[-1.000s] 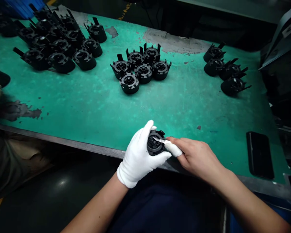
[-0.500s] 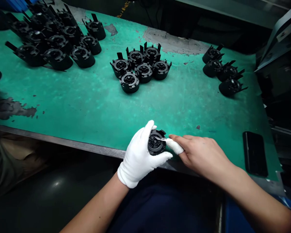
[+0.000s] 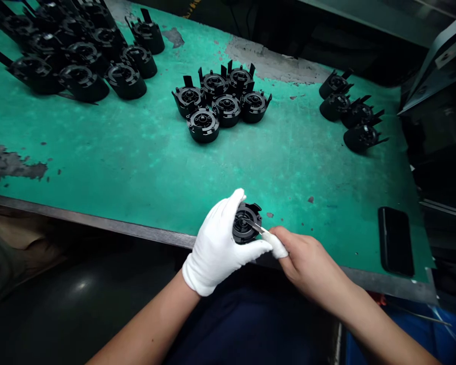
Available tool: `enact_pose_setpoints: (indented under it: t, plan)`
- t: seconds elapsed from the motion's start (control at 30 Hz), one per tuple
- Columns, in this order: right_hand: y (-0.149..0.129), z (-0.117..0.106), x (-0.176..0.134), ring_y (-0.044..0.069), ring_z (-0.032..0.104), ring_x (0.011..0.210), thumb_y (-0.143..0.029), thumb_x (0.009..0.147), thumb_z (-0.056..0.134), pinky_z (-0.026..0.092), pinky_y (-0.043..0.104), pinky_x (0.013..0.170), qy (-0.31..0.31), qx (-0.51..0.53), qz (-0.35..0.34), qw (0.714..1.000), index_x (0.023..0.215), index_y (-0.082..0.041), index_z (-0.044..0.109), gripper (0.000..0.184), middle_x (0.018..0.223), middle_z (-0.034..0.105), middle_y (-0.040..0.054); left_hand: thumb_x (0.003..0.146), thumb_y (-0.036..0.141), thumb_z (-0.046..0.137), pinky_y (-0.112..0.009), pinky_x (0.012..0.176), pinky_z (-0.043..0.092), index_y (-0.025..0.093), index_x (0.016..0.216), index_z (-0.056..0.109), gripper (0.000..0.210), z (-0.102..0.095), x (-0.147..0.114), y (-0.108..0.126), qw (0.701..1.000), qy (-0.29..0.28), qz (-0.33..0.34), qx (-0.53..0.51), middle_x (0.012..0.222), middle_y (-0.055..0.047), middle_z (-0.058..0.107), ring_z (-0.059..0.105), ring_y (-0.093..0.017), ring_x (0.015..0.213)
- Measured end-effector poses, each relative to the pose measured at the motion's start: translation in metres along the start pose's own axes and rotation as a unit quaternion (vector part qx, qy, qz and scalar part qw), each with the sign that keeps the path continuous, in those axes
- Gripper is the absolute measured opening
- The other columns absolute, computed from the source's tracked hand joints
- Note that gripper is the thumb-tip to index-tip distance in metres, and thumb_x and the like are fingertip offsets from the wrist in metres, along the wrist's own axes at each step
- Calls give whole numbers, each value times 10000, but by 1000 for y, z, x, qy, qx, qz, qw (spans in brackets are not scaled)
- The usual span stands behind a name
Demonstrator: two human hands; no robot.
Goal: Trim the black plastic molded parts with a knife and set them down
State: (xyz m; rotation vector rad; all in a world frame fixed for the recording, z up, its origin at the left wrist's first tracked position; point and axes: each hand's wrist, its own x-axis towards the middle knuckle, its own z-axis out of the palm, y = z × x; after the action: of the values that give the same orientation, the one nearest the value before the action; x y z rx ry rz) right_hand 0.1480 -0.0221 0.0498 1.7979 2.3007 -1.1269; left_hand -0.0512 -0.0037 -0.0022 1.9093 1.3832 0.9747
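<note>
In a white glove, my left hand grips a round black plastic part near the bench's front edge, its ribbed, ringed face turned up. My right hand is bare apart from a white wrap around a digit. It is closed on a knife with a slim metal blade; the handle is hidden in the fingers. The blade's tip reaches the middle of the part's face. Farther back on the bench stands a cluster of similar black plastic parts, several with upright tabs.
The green bench top has worn grey patches. Many black housings crowd the back left, and a smaller group stands at the right. A black phone lies near the right front corner. Part of another person shows at the left edge.
My right hand has dropped slightly, and the blade now slants down to the right across the part's face. The left hand keeps its hold. The view has shifted a little.
</note>
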Motion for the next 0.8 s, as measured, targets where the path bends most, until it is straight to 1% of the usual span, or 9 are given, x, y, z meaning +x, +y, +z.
enact_pose_setpoints:
  t: [0.13, 0.23, 0.3, 0.37, 0.4, 0.53, 0.67, 0.73, 0.8]
  plan:
    - [-1, 8, -1, 228, 641, 716, -131, 906, 399, 387, 312, 646, -10, -5, -14, 1000, 992, -216, 563, 204, 796, 665, 37, 709, 608, 814, -497, 1115, 491, 183, 1530, 321, 1047, 0, 0, 1, 1000, 2, -9, -2, 1426, -168, 569, 583, -342, 1306]
    - [1, 6, -2, 226, 663, 767, -143, 926, 403, 403, 307, 668, -9, 17, -36, 999, 1007, -219, 573, 203, 855, 693, 44, 693, 636, 814, -499, 1115, 491, 182, 1533, 315, 1077, 0, 0, -1, 1000, -2, -13, -2, 1428, -168, 566, 585, -343, 1303]
    - [3, 1, -2, 217, 670, 792, -173, 956, 409, 411, 301, 680, 10, 33, -41, 999, 1043, -230, 582, 202, 900, 710, 36, 694, 652, 808, -502, 1122, 484, 194, 1537, 307, 1082, 0, 0, -1, 1000, -4, -7, -4, 1433, -165, 565, 578, -342, 1314]
    - [5, -6, -1, 217, 670, 787, -210, 983, 414, 410, 302, 675, 30, 15, -38, 999, 1079, -237, 590, 202, 901, 714, 26, 685, 665, 807, -504, 1128, 478, 201, 1541, 301, 1097, -1, 0, -2, 1000, -9, 1, -8, 1436, -164, 565, 569, -345, 1325]
    - [6, -10, 0, 219, 672, 784, -219, 989, 420, 408, 304, 670, 30, -3, -36, 999, 1090, -237, 594, 202, 893, 714, 24, 683, 669, 807, -505, 1129, 476, 201, 1541, 300, 1102, -1, 0, -3, 1000, -11, 3, -8, 1437, -165, 564, 566, -346, 1328]
    - [6, -23, 4, 226, 688, 757, -201, 982, 444, 390, 304, 634, -23, -90, -42, 995, 1059, -232, 605, 180, 854, 713, 24, 704, 659, 797, -506, 1141, 465, 193, 1537, 310, 1072, 0, 0, -4, 1000, -10, 7, -3, 1451, -170, 554, 553, -344, 1344]
    - [3, -36, 7, 227, 686, 680, -176, 950, 482, 340, 300, 560, -68, -184, -50, 979, 1025, -234, 610, 159, 792, 716, 22, 715, 650, 794, -503, 1158, 449, 171, 1531, 319, 1059, 0, -1, -5, 1000, -10, 13, 2, 1468, -185, 539, 530, -342, 1369]
    - [4, -42, 6, 225, 702, 714, -168, 942, 491, 363, 293, 571, -75, -189, -67, 977, 1050, -241, 626, 188, 836, 738, 26, 720, 640, 795, -503, 1158, 448, 164, 1529, 321, 1051, 0, -1, -5, 1000, -8, 16, 3, 1470, -190, 536, 526, -342, 1374]
    - [7, -48, 6, 218, 720, 808, -171, 950, 480, 422, 286, 637, -50, -158, -87, 982, 1117, -258, 635, 243, 952, 760, 27, 726, 633, 795, -504, 1153, 454, 161, 1523, 329, 1036, 0, -1, -5, 1000, -4, 19, 4, 1463, -192, 542, 533, -341, 1367]
